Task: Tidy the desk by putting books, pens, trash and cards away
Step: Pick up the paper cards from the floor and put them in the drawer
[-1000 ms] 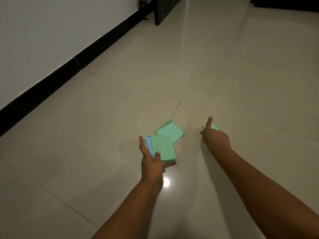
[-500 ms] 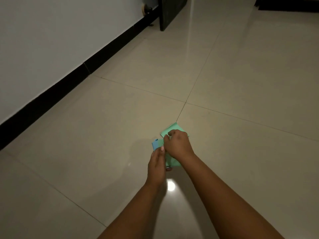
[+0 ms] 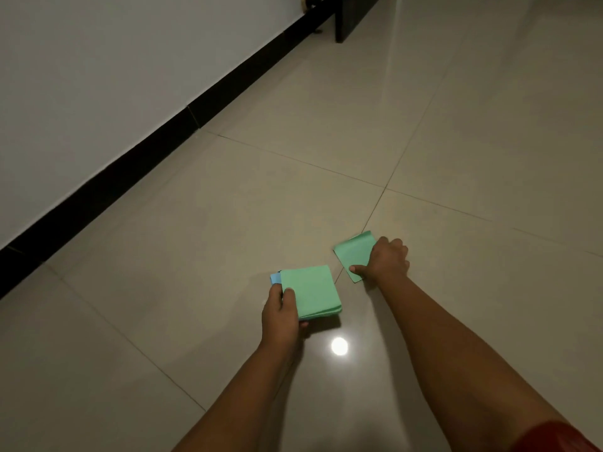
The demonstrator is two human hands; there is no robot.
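Evidently the left hand point(image 3: 281, 313) grips a stack of cards point(image 3: 311, 291), green on top with a blue one peeking out at its far left corner, thumb pressed on the top sheet, probably to keep the pile squared as a collecting base. Beside it the right hand point(image 3: 386, 260) pinches a loose green card point(image 3: 354, 252) just over the floor point(image 3: 228, 223), seemingly to add it to the stack. Glossy beige tiles mirror a lamp, and a black skirting point(image 3: 163, 138) edges the pale wall point(image 3: 98, 76).
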